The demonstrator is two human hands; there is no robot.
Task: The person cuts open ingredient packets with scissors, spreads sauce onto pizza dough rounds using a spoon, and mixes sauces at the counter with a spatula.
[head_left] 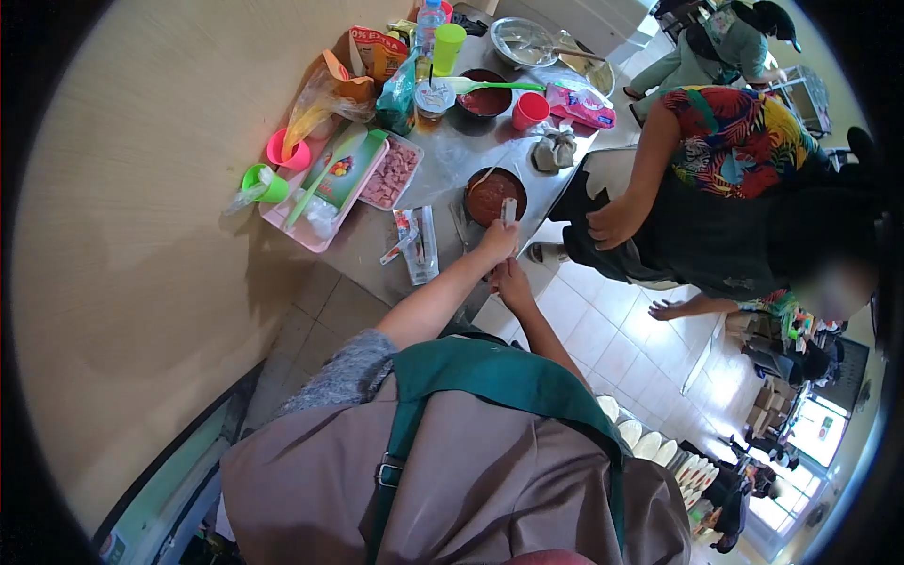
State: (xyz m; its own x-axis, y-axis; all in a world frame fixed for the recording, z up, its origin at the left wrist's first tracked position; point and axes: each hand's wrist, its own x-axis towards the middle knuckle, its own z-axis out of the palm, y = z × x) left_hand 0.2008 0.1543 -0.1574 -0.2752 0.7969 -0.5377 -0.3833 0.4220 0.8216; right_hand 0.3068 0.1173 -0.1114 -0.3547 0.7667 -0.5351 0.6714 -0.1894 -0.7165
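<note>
My left hand (498,241) is closed around a narrow, clear or whitish plastic piece (508,209), whose end sticks up by the rim of a dark bowl. My right hand (511,284) is closed just below the left, near the table's edge; what its fingers hold is hidden. Red-brown sauce (492,200) fills much of the dark bowl (524,207), and a light-handled utensil leans in it. Left of my hands are thin metal cutlery (459,226), a clear plastic package (424,254) and a printed wrapper (405,229).
A tray of diced meat (392,177) sits beside a pink tray (299,235). Behind are a second dark bowl (482,102), a red cup (530,111), a pink packet (582,105) and a glass lid (524,42). A person in a colourful shirt (744,137) stands close at right.
</note>
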